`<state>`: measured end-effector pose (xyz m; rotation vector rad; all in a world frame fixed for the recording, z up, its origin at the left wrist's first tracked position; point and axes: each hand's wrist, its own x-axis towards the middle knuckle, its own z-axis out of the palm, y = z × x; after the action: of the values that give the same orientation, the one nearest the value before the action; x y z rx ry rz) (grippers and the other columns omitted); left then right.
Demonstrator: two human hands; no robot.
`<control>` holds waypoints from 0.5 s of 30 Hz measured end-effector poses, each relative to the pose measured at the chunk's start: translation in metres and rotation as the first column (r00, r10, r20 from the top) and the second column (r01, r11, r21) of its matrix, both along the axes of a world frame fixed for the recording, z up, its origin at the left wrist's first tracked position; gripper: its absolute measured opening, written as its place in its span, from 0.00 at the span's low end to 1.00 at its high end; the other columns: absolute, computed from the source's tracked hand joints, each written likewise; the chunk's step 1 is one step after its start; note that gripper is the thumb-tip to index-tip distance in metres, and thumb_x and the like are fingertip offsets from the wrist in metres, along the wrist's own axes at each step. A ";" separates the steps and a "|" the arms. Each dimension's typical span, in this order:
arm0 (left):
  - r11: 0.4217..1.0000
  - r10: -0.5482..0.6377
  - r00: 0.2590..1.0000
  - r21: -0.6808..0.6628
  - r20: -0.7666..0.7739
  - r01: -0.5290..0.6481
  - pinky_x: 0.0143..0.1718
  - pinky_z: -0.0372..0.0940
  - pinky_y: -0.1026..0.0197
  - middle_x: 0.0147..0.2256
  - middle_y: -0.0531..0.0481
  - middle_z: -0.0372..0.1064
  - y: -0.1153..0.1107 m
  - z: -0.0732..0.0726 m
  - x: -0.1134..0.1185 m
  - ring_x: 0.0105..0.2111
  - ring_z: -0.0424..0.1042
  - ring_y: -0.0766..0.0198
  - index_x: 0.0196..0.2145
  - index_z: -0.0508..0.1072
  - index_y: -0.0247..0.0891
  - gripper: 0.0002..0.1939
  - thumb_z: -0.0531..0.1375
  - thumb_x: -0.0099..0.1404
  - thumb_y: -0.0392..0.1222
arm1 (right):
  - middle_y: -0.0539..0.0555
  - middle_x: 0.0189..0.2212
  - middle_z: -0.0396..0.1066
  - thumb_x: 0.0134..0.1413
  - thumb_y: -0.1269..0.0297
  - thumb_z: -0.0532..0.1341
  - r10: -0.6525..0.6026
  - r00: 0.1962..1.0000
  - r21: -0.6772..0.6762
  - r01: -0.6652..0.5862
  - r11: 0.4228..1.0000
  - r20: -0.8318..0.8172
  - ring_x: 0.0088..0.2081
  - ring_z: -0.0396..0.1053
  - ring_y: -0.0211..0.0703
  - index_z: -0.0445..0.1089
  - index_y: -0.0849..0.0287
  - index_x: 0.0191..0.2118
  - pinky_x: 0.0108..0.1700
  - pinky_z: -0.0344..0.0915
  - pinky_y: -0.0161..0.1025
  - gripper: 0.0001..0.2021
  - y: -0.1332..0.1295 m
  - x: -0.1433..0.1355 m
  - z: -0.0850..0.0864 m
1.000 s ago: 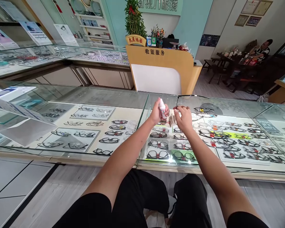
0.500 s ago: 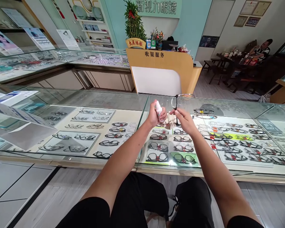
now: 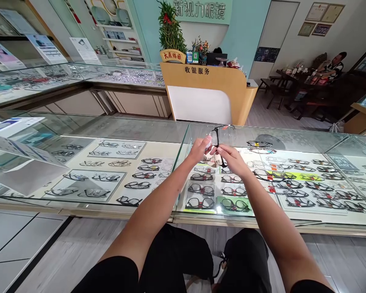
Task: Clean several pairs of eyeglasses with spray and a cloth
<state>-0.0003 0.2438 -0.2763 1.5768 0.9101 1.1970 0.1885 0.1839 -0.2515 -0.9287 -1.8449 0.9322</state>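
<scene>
Evidently, the glasses (image 3: pixel 217 137) are held up above the glass-topped tabletop (image 3: pixel 219 221), and other places are best told from them. Their dark frame is seen nearly edge-on, so its long axis appears to be pointed away from the body, the far end tipped a little to the left; from that end, a thinner part is carried off to the right.

Just right of the glasses and toward the body, the right hand (image 3: pixel 232 159) is placed; its thumb and fingers are pinched on the frame's nearer portion, the rest of the hand loosely curled. Just left of the glasses, the left hand (image 3: pixel 198 149) is wrapped around a small white bottle (image 3: pixel 208 145), mostly hidden by the fingers. The right hand is thus the nearer; whether the glasses are touched by the left fingertips cannot be told. Below the glasses and slightly left, a pale thing with red lettering (image 3: pixel 208 159) is partly covered. Nearer the body than the glasses, rows of displayed spectacles (image 3: pixel 200 203) are seen beneath the glass.
</scene>
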 end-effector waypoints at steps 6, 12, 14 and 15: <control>0.995 -0.095 0.994 0.033 -0.046 0.097 0.30 0.55 0.58 0.21 0.50 0.60 -0.006 0.004 -0.002 0.23 0.58 0.65 0.22 0.66 0.40 0.40 0.51 0.71 0.80 | 0.54 0.41 0.78 0.71 0.36 0.57 -0.115 0.988 -0.008 0.115 0.993 -0.102 0.47 0.72 0.52 0.81 0.53 0.40 0.58 0.66 0.48 0.26 0.005 0.004 -0.002; 0.974 -0.221 0.968 0.020 -0.123 0.225 0.29 0.57 0.58 0.21 0.50 0.60 -0.013 -0.005 0.010 0.23 0.59 0.65 0.20 0.63 0.40 0.39 0.53 0.71 0.79 | 0.56 0.44 0.80 0.71 0.37 0.57 -0.237 0.940 -0.046 0.233 0.971 -0.246 0.46 0.72 0.51 0.80 0.52 0.42 0.53 0.70 0.47 0.25 0.013 0.008 -0.005; 0.970 -0.240 0.962 0.008 -0.133 0.243 0.28 0.56 0.58 0.21 0.50 0.60 -0.014 -0.010 0.014 0.23 0.59 0.65 0.20 0.63 0.40 0.38 0.55 0.71 0.77 | 0.56 0.45 0.81 0.71 0.38 0.57 -0.224 0.941 -0.046 0.219 0.975 -0.252 0.46 0.72 0.51 0.80 0.52 0.41 0.52 0.70 0.47 0.24 0.013 0.007 -0.005; 0.970 -0.240 0.962 0.004 -0.130 0.243 0.28 0.56 0.58 0.21 0.50 0.60 -0.015 -0.011 0.015 0.24 0.58 0.65 0.20 0.63 0.40 0.37 0.55 0.71 0.76 | 0.56 0.45 0.81 0.71 0.38 0.58 -0.214 0.943 -0.044 0.210 0.977 -0.256 0.46 0.72 0.51 0.80 0.52 0.41 0.52 0.70 0.46 0.24 0.012 0.007 -0.005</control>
<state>0.0149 0.2291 -0.2874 1.7418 0.7618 0.9444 0.1955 0.1964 -0.2563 -0.9464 -1.4865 0.8899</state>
